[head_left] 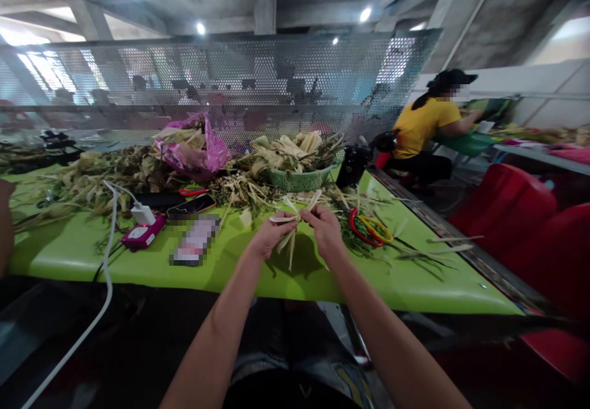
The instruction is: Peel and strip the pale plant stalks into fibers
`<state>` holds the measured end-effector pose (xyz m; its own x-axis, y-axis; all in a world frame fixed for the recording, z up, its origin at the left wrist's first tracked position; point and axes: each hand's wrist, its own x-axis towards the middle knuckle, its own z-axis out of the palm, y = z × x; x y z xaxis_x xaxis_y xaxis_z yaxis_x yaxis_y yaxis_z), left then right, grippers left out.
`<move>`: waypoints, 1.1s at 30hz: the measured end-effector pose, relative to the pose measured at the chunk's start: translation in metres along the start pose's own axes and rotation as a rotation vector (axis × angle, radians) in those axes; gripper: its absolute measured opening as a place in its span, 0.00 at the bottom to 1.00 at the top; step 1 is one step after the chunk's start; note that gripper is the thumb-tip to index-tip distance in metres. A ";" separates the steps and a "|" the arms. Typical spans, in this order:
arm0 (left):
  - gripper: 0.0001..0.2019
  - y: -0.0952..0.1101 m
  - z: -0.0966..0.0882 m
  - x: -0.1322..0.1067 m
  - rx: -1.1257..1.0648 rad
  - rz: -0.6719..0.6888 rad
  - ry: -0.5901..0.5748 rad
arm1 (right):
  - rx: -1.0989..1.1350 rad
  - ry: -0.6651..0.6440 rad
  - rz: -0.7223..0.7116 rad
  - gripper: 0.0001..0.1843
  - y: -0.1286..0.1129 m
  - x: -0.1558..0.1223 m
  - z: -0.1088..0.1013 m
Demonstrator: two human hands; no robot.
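Note:
Pale dried corn husk strips (291,207), joined near the middle, fan out between my two hands above the green table. My left hand (268,235) is closed on the strips from the left, fingers pinched together. From the right, my right hand (325,229) pinches the same piece near its centre. Several strip ends stick up, and a few hang down below the fingers. Just right of my right hand lie scissors with red handles (364,229) and yellow-handled ones (378,229), on green plant scraps; their blades are hard to make out.
A green basket (299,179) of husks stands behind my hands, beside a purple plastic bag (191,154). A phone (196,240), a power strip (142,234) and a white cable (109,255) lie left. A person in yellow (426,123) sits at right near red chairs (511,212).

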<state>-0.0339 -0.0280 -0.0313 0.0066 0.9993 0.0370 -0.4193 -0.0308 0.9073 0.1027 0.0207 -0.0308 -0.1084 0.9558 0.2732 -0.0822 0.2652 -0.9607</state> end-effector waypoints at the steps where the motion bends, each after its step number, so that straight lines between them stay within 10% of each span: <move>1: 0.17 0.000 0.000 0.000 0.009 0.012 0.010 | -0.003 -0.008 0.005 0.17 -0.002 0.000 0.000; 10: 0.15 -0.001 -0.003 0.008 0.045 0.151 0.259 | -0.011 -0.226 0.054 0.18 -0.006 -0.009 0.009; 24: 0.15 0.038 -0.007 0.040 0.506 0.178 0.103 | -0.701 -0.281 -0.267 0.05 -0.044 0.033 -0.006; 33: 0.13 0.026 -0.002 0.062 0.128 0.121 0.134 | -0.669 -0.345 -0.304 0.05 -0.031 0.063 -0.008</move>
<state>-0.0465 0.0327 -0.0061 -0.1615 0.9817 0.1008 -0.2906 -0.1449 0.9458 0.1062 0.0736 0.0154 -0.4847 0.7659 0.4225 0.4405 0.6311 -0.6385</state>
